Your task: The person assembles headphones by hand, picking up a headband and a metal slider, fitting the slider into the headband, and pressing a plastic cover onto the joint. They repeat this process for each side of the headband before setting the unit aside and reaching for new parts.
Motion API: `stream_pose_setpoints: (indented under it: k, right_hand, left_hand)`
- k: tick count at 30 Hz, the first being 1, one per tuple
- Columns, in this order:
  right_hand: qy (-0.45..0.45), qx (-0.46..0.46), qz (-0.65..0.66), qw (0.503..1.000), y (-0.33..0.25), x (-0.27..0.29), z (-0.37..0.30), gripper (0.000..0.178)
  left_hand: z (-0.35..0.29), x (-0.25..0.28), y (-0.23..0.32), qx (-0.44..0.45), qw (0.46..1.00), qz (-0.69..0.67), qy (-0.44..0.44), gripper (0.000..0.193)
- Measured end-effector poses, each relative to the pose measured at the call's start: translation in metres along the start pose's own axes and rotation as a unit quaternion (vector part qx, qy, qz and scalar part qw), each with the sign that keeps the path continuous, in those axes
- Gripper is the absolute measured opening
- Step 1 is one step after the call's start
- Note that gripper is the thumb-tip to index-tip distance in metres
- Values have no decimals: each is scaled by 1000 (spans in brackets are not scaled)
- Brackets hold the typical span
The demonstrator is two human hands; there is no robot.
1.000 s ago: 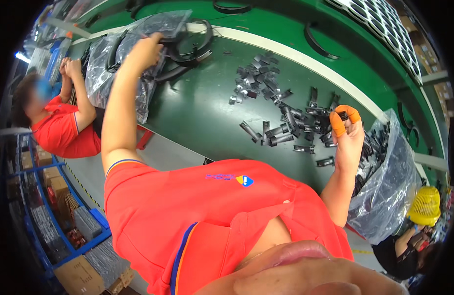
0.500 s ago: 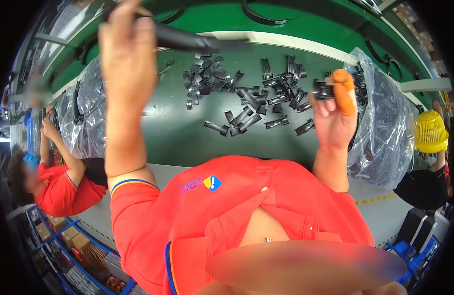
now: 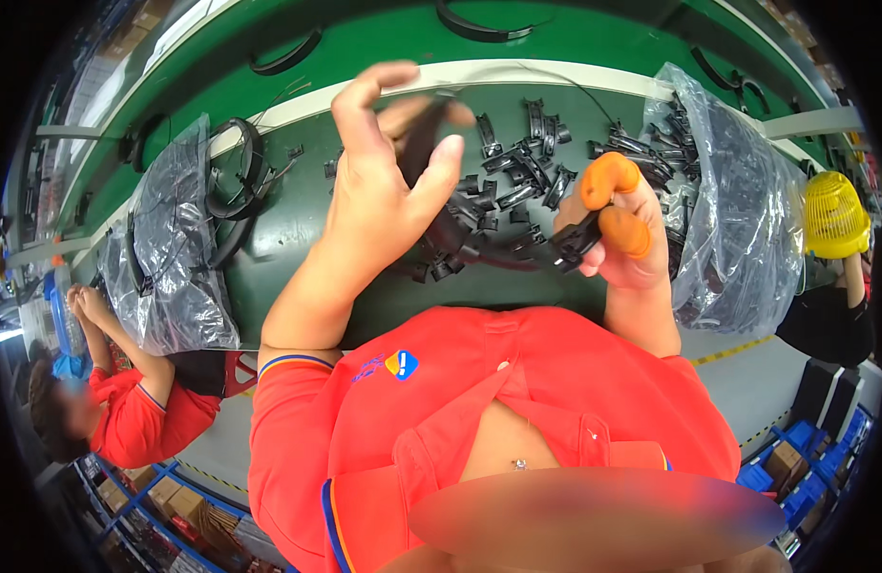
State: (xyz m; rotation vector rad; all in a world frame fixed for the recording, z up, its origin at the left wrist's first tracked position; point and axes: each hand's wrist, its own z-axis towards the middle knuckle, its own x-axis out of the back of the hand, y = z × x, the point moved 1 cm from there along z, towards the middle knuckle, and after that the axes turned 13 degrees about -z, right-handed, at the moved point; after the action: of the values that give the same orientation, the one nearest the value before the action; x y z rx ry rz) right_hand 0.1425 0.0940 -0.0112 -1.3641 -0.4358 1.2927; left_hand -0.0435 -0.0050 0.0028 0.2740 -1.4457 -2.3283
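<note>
A black curved band (image 3: 460, 239), like a headphone headband, is held in my left hand (image 3: 379, 196), its upper end blurred between thumb and fingers. The band bows down and to the right, and its lower end reaches close to the black plastic piece. My right hand (image 3: 632, 234), with orange finger cots on thumb and forefinger, pinches that small black plastic piece (image 3: 577, 241). Whether band and piece touch is unclear. Behind them lie several loose black curved parts (image 3: 527, 167) on the dark green table (image 3: 293, 277). My left hand covers some of the parts.
Clear plastic bags stand at the left (image 3: 178, 296) and right (image 3: 723, 258), the right one holding black parts. Black bands (image 3: 239, 181) lie by the left bag. A white rail (image 3: 298, 110) crosses behind. One person (image 3: 145, 411) is at far left; a yellow basket-like object (image 3: 835, 215) is at right.
My left hand has come right and nearer with the black band, from the upper left. My right hand, holding the small black piece, has moved left and toward me. The two are now close.
</note>
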Motion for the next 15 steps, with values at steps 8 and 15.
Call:
stream_pose_setpoints:
  k: [8,15]
  right_hand:
    - [123,-107,-27,986,10,1,10,18]
    - [185,-83,-64,977,18,8,15,26]
  left_hand:
    - [-6,-12,-25,249,920,-301,-20,40]
    - [-11,-21,-18,286,879,-378,-46,40]
